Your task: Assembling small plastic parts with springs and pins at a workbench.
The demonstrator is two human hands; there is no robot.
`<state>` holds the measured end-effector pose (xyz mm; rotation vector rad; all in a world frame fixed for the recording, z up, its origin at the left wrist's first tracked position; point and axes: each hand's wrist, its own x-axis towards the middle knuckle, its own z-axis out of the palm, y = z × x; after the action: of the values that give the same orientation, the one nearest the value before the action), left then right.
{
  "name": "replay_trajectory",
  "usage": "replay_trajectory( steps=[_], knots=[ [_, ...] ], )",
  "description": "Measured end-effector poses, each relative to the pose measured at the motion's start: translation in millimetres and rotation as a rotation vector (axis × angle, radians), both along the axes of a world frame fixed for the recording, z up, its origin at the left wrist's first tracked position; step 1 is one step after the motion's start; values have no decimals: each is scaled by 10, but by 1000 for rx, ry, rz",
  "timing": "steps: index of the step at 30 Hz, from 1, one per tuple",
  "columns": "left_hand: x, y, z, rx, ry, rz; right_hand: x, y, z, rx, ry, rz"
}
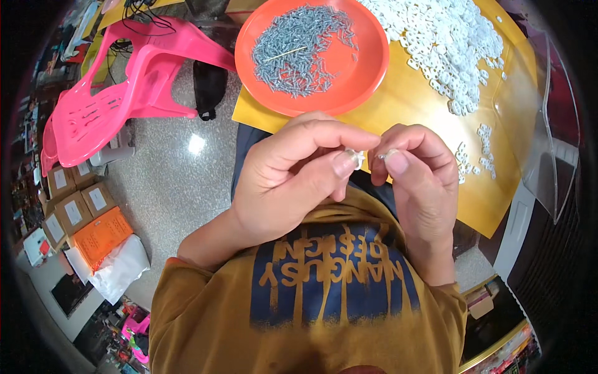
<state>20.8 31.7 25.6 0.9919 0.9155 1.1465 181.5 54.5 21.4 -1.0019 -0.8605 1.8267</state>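
Note:
Thumb and fingers of my left hand [277, 177] pinch a small white plastic piece [359, 159], mostly covered by the fingers. Close beside it, a tiny metal screw [382, 156] shows at the thumb tip of my right hand [427, 181], whose fingers are closed on it. The two pieces are held apart in front of my chest. Beyond my hands, an orange-red round plate [370, 81] holds a heap of small grey screws [280, 47] with a thin pale stick [285, 54] lying across them.
A large heap of white plastic pieces [458, 53] covers the far right of the yellow table [498, 134]; smaller clusters [486, 149] lie nearer. A clear plastic sheet [548, 131] bends at the right edge. Leftward stand a pink chair [99, 115] and cardboard boxes [71, 212].

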Motion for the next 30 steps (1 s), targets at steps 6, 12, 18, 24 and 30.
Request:
replay_trajectory(
  steps=[6, 12, 18, 24, 30],
  knots=[
    [12, -48, 47, -127, -127, 6, 8, -23, 0, -15, 163, 63],
    [4, -57, 8, -102, -116, -22, -6, -40, -3, 21, 66, 64],
    [14, -65, 28, -113, -121, -30, -1, -53, 4, 15, 73, 73],
    [26, -101, 22, -22, -13, 24, 20, -54, -3, -7, 183, 99],
    [45, -115, 39, 9, 46, 33, 45, -55, -13, -9, 205, 104]
  ],
)
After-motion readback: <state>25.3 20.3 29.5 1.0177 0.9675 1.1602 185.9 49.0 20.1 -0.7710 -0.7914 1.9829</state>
